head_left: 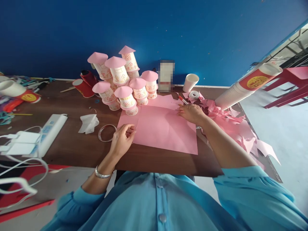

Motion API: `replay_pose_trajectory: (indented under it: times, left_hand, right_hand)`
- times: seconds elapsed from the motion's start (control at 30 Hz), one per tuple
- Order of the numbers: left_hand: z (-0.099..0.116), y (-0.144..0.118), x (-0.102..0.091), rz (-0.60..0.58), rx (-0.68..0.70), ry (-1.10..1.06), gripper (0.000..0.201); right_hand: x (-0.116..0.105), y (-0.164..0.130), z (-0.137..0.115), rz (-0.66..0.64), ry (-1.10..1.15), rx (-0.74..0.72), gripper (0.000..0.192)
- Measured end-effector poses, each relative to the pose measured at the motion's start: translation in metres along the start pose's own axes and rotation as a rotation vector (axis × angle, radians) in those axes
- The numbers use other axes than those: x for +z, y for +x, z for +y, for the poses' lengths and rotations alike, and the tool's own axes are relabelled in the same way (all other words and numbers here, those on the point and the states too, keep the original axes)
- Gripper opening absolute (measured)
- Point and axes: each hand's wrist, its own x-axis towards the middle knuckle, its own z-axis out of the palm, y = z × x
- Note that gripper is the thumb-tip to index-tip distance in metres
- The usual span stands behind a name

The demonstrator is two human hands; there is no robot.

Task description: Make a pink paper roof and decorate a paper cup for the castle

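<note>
Pink paper sheets (166,128) lie overlapping on the table in front of me. My left hand (123,138) is at their left edge, its fingers curled together over the lower corner; whether anything is pinched there is hidden. My right hand (192,113) rests at the upper right of the paper, fingers stretched out and pointing left. Just beyond its fingertips lies a red and white marker (183,100). A roll of tape (107,133) lies flat to the left of my left hand. Behind the paper stand several decorated paper-cup towers (127,100) with pink cone roofs.
A white paper cup (191,82) and a small white roll (193,95) stand at the back. Pink scraps (243,128) and a long stack of cups (237,93) are at right. Crumpled tissue (88,123) and a power strip (51,134) lie at left.
</note>
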Motion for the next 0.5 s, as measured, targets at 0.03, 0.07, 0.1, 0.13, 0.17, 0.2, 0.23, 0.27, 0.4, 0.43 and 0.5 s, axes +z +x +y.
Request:
replay_pose_trajectory:
  times: [0.03, 0.07, 0.1, 0.13, 0.17, 0.2, 0.23, 0.27, 0.4, 0.43, 0.5]
  left_hand:
    - [0.000, -0.003, 0.000, -0.015, 0.022, 0.019, 0.017]
    - [0.001, -0.006, -0.001, -0.033, 0.049, 0.041, 0.016]
    - [0.001, -0.009, -0.002, -0.049, 0.081, 0.069, 0.015]
    - [0.002, -0.012, -0.003, -0.064, 0.117, 0.105, 0.015]
    - [0.002, -0.014, -0.005, -0.074, 0.155, 0.147, 0.015]
    - [0.003, -0.017, -0.006, -0.078, 0.191, 0.194, 0.014]
    - [0.004, -0.020, -0.008, -0.078, 0.225, 0.239, 0.014]
    - [0.005, -0.023, -0.010, -0.076, 0.255, 0.280, 0.014]
    - [0.007, -0.033, -0.014, -0.091, 0.360, 0.370, 0.014]
    - [0.007, -0.036, -0.015, -0.102, 0.385, 0.381, 0.014]
    - [0.007, -0.040, -0.015, -0.124, 0.425, 0.387, 0.015]
  right_hand:
    - [0.000, 0.001, 0.000, 0.007, -0.023, -0.003, 0.027]
    - [0.001, 0.002, -0.001, 0.017, -0.046, -0.008, 0.027]
    - [0.001, 0.002, -0.002, 0.029, -0.066, -0.015, 0.028]
    - [0.001, 0.003, -0.003, 0.041, -0.078, -0.024, 0.030]
    - [0.001, 0.002, -0.004, 0.051, -0.081, -0.032, 0.030]
    - [0.001, 0.001, -0.006, 0.058, -0.081, -0.040, 0.031]
    - [0.002, -0.001, -0.008, 0.076, -0.080, -0.053, 0.031]
    - [0.004, -0.004, -0.011, 0.116, -0.081, -0.075, 0.031]
    - [0.024, -0.022, -0.021, 0.416, -0.043, -0.307, 0.041]
    - [0.033, -0.027, -0.024, 0.457, -0.021, -0.384, 0.043]
    - [0.052, -0.034, -0.026, 0.456, 0.024, -0.490, 0.047]
